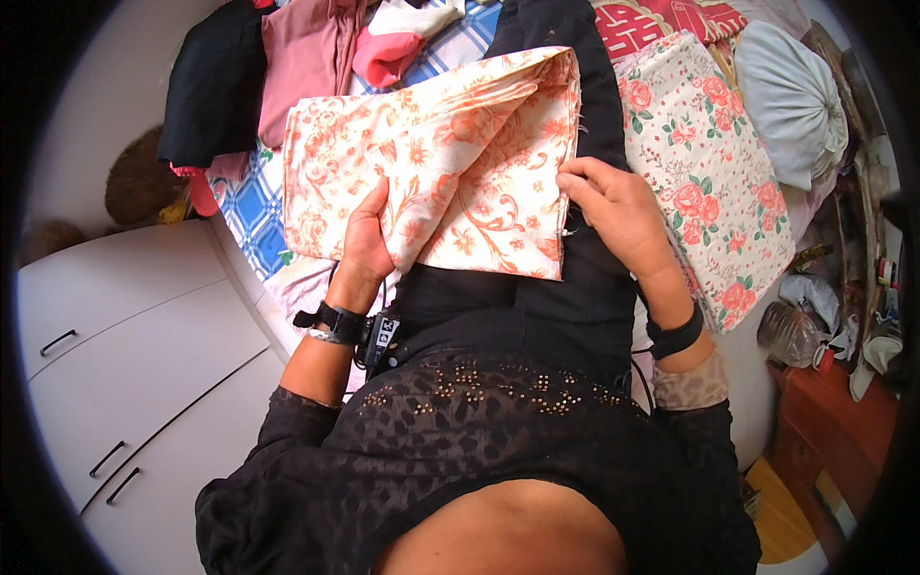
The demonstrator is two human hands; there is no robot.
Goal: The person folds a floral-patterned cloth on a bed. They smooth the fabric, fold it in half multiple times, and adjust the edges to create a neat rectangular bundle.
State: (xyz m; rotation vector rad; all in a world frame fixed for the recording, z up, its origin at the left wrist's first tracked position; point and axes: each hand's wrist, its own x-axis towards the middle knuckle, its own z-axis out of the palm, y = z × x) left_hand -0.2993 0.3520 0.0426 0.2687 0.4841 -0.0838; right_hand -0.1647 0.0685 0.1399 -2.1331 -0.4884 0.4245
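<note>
A folded cloth with an orange flower print (pixel 450 153) lies on my lap, over black fabric (pixel 575 287). My left hand (pixel 367 240) presses flat on the cloth's lower left part, fingers together and partly tucked under a fold. My right hand (pixel 613 206) pinches the cloth's right edge near its lower corner, thumb and fingers closed on the hem. Both wrists carry black bands.
A folded white cloth with pink roses (pixel 709 163) lies to the right. A grey-white bundle (pixel 791 96) sits beyond it. Black (pixel 211 86), pink (pixel 307 57) and red garments lie on a blue checked sheet (pixel 249 206). White drawers (pixel 125 364) stand left; a wooden stand (pixel 834 431) right.
</note>
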